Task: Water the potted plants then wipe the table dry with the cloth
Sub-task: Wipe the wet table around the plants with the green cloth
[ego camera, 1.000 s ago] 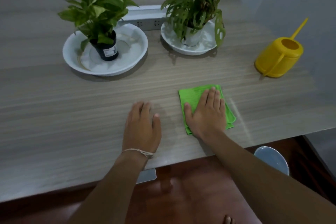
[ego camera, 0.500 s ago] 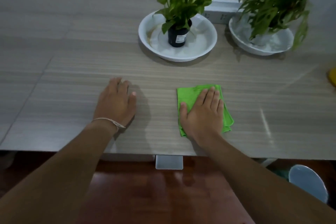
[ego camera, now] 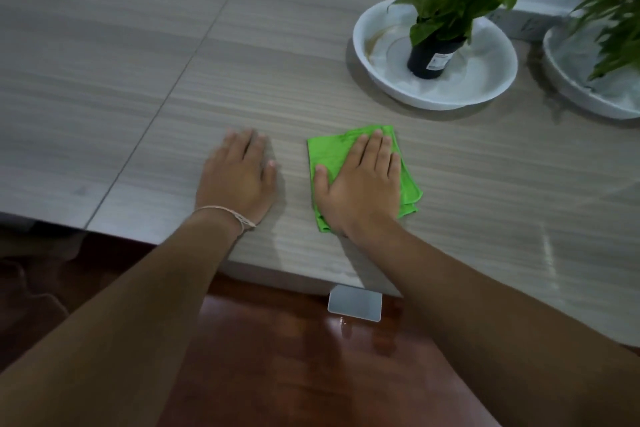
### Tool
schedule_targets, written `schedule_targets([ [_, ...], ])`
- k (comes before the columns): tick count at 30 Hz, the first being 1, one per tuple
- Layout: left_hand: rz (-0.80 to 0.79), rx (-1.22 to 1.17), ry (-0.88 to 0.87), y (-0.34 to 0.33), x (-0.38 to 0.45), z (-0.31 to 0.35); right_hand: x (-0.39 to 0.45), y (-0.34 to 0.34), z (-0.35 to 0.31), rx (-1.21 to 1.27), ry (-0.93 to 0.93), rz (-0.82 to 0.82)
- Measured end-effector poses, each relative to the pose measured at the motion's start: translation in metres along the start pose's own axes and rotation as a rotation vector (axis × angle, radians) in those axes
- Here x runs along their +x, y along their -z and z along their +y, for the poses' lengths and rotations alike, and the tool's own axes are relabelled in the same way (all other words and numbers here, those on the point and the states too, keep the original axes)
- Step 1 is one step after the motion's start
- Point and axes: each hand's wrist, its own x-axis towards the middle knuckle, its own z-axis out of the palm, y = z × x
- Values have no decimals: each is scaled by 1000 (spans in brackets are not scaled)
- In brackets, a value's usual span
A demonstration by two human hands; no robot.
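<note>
A folded green cloth (ego camera: 332,159) lies on the wood-grain table (ego camera: 173,114) near its front edge. My right hand (ego camera: 362,184) presses flat on the cloth with straight fingers. My left hand (ego camera: 239,173) rests flat on the bare table just left of the cloth, a thin string band at its wrist. A leafy plant in a black pot (ego camera: 431,57) stands in a white dish (ego camera: 384,80) at the back right. A second plant (ego camera: 616,17) in another white dish (ego camera: 568,87) is cut off by the right edge.
A grey power strip (ego camera: 533,17) lies behind the two dishes. A seam runs across the tabletop to the left. Below the table edge are a reddish floor (ego camera: 277,357) and a small grey plate (ego camera: 355,302).
The view has swung left; the yellow watering can has left the frame. My right hand has slid the cloth leftwards across the table, and my left hand has moved left with it.
</note>
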Motion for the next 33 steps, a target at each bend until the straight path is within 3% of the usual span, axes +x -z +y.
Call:
schedule_targets([
  [15, 73, -81, 86, 1, -2, 3, 103, -9, -77, -14, 73, -11],
  [33, 177, -127, 60, -10, -1, -2, 270, -10, -131, 13, 100, -17],
])
